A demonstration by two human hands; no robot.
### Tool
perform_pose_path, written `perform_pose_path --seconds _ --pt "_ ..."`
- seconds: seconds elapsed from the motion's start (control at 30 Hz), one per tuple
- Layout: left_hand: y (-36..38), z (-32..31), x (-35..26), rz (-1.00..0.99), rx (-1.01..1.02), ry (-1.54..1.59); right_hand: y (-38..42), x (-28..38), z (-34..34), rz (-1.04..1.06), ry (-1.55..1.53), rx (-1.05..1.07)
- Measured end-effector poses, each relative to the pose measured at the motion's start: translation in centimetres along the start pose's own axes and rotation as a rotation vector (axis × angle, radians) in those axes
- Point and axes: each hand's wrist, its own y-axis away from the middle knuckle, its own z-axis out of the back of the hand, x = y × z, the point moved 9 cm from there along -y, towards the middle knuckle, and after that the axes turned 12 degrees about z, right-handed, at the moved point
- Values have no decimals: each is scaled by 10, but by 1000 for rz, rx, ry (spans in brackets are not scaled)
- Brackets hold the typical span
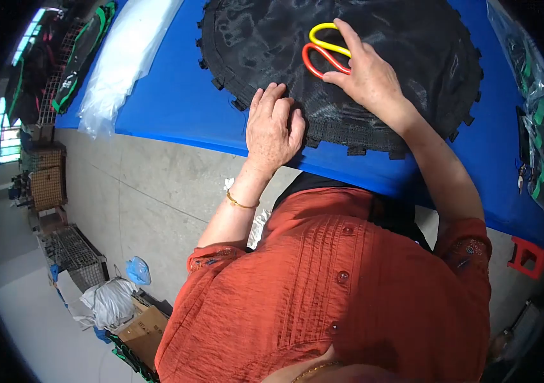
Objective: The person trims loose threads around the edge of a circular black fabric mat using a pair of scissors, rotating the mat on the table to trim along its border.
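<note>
A round black mesh sheet (342, 121) with short tabs along its rim lies on the blue table (176, 108). My left hand (274, 124) rests flat on its near left edge, fingers stretched out and holding nothing. Farther in, my right hand (372, 76) has its thumb at the red loop and a finger at the yellow loop of a pair of scissors (329, 45). The loops point left over the mesh; the blades are hidden by the hand.
Clear plastic sheeting (122, 60) lies at the table's left end. On the right are plastic-wrapped black and green pieces (543, 121) and a small tool (521, 182). A red stool (527, 257) stands below the right edge. Crates (47, 179) and a cardboard box (144, 332) are on the left.
</note>
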Motion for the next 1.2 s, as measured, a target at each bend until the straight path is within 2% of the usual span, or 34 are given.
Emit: perform_pose_path --seconds 0.03,0.23,0.3,0.43,0.53,0.6,0.67,0.73,0.8,0.87,0.93,1.0,1.03,1.07,1.13,1.2 --pt "0 0 0 5 0 9 3 -3 4 -44 3 7" --pt "-4 -1 4 48 39 61 30 -20 -4 -302 -462 41" --pt "-7 2 2 49 51 62 32 -16 5 -227 -451 3" --pt "-13 21 -6 170 60 265 33 12 28 11 -355 -37" --pt "-10 16 -13 390 248 406 38 18 23 39 -301 -162" --pt "-3 -2 -18 531 386 690 43 24 14 -44 -395 -146" --pt "-1 -22 -14 632 483 871 46 32 1 -106 -417 -28" --pt "-7 -21 -16 691 503 1049 50 51 3 16 -376 -7" --pt "-8 -17 -19 726 558 1060 56 71 4 68 -393 75" --pt "-7 -15 -16 768 550 1025 63 90 10 132 -441 9" --pt "-9 -14 -12 741 538 1041 64 101 14 139 -430 3" --pt "-8 -6 -11 716 516 1013 59 90 12 256 -417 -122" --pt "-13 2 -4 665 474 869 52 77 4 156 -416 -11" --pt "-18 11 5 535 321 661 48 70 3 148 -459 47" --pt "-32 57 -32 76 -39 60 45 73 17 142 -407 103" --pt "-37 58 -53 -144 -6 -37 44 75 17 228 -348 93"
